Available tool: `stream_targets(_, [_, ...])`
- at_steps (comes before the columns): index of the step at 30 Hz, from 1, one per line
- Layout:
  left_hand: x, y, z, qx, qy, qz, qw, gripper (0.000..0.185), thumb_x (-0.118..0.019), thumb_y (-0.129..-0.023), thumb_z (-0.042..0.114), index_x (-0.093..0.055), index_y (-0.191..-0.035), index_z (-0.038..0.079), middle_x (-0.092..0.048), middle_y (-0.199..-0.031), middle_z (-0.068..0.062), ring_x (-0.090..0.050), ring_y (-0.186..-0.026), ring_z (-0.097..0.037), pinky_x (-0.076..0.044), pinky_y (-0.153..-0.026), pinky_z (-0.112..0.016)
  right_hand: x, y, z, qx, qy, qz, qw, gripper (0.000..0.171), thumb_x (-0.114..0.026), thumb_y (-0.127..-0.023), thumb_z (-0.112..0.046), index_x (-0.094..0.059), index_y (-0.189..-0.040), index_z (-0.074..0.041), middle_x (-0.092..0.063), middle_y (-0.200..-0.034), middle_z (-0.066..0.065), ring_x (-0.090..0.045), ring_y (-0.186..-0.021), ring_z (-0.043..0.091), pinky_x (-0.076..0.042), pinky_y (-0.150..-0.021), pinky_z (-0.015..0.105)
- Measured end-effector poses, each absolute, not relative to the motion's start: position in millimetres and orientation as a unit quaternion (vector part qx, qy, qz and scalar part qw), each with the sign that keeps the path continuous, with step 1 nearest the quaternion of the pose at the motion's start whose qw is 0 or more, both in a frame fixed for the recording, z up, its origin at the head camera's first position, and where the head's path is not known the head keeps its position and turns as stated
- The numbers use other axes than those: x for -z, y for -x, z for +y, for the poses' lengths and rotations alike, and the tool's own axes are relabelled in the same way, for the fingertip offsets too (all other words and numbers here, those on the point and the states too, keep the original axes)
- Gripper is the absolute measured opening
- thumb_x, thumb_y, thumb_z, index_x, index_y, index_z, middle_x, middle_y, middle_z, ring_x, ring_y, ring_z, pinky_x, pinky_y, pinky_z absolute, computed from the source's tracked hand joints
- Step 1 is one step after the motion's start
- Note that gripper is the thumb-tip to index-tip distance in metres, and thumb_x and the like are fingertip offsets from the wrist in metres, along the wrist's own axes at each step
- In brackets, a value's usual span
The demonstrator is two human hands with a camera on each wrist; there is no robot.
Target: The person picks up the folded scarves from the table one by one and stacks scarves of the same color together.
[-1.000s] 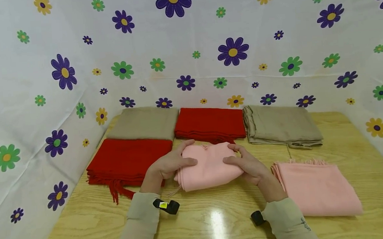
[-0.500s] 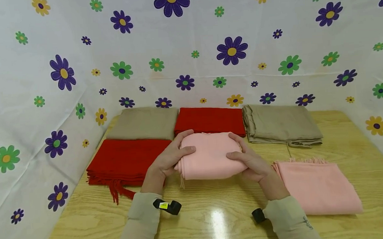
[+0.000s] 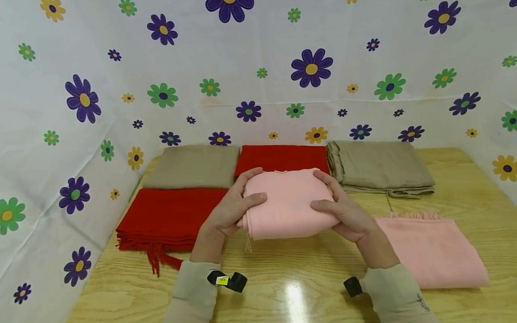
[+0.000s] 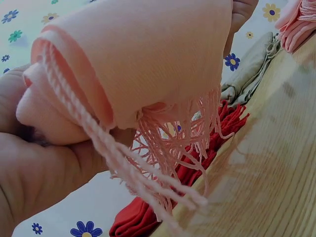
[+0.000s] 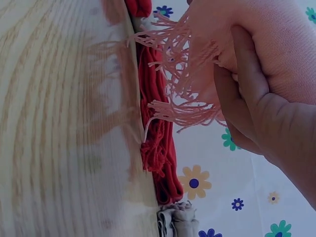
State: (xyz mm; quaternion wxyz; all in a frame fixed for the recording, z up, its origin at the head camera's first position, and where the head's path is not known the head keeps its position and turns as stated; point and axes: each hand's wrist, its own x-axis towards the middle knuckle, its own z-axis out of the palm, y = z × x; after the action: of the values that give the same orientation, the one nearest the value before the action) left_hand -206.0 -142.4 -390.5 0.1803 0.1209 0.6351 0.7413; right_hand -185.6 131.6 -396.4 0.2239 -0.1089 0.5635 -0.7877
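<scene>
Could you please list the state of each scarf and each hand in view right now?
Held pink scarf: folded, lifted off the table, fringe hanging.
Left hand: grips its left end.
Right hand: grips its right end.
Other pink scarf: folded, lying flat.
Near red scarf: folded, flat.
Far red scarf: folded, flat.
Left tan scarf: folded, flat.
Right tan scarf: folded, flat.

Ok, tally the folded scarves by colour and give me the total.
Pink: 2, one held in both hands, one lying on the table
Red: 2
Tan: 2
Total: 6
</scene>
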Motion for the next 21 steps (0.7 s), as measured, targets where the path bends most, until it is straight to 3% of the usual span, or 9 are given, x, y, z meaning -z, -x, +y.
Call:
stream_targets(12, [381,206,-127,-0.742,-0.153,0.63,0.173,0.067,-0.059,-0.095,0.006,-0.026,-0.151,0.021,-0.033,-0.143,-0.015,-0.055,-0.11,-0.03,-0.058,-0.08,-0.035,382,186,149,0.768,0.127,0.594,0.203,0.078,-0.055,-0.095,-0.002,-0.015,-0.157,-0.029,-0.015,-0.157,0.01,-0.055,-0.116,0.018,-0.054,-0.084,0.029])
stream_targets(21, [378,201,-107,-0.735,-0.142,0.64,0.172,0.07,-0.062,-0.093,0.006,-0.026,-0.152,0.02,-0.034,-0.144,-0.015,-0.049,-0.117,-0.03,-0.056,-0.084,-0.034,374,181,167,0.747,0.122,0.621,0.202,0.083,-0.056,-0.095,-0.002,-0.009,-0.158,-0.028,-0.015,-0.156,0.012,-0.055,-0.115,0.021,-0.055,-0.085,0.032])
